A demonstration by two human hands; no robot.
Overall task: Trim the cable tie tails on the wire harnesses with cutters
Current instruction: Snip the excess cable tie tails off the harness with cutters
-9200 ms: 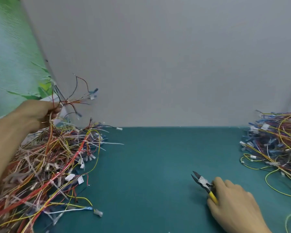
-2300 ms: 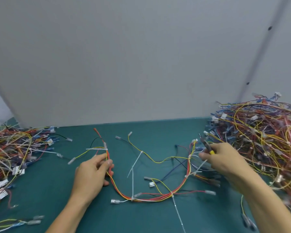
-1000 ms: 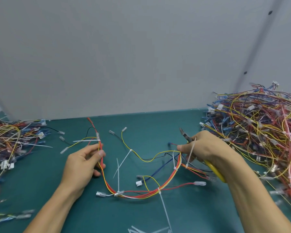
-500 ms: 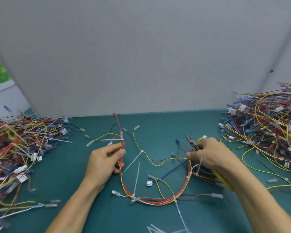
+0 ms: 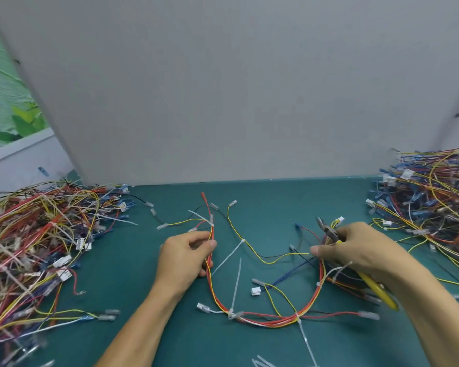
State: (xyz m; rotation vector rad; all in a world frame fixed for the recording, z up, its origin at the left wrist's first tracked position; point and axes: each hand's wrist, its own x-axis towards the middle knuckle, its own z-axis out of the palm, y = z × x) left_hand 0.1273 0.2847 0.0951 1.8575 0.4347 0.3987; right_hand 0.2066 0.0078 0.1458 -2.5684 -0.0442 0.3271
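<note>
A wire harness (image 5: 265, 319) of red, orange and yellow wires lies in a U shape on the teal table (image 5: 265, 205). Several white cable tie tails (image 5: 235, 284) stick out from it. My left hand (image 5: 186, 256) pinches the left branch of the harness between thumb and fingers. My right hand (image 5: 355, 250) grips the right branch and also holds the yellow-handled cutters (image 5: 329, 231); their dark jaws point up and left, and the yellow handle sticks out below my wrist.
A big heap of wire harnesses (image 5: 35, 247) covers the table's left side, another heap (image 5: 429, 202) the right side. Cut-off tie tails (image 5: 263, 362) lie at the front edge. A grey partition wall (image 5: 223, 88) stands behind the table.
The harness has been brought from the left heap onto the middle of the table. Over the last second both hands keep their hold on it; the view has shifted a little to the left.
</note>
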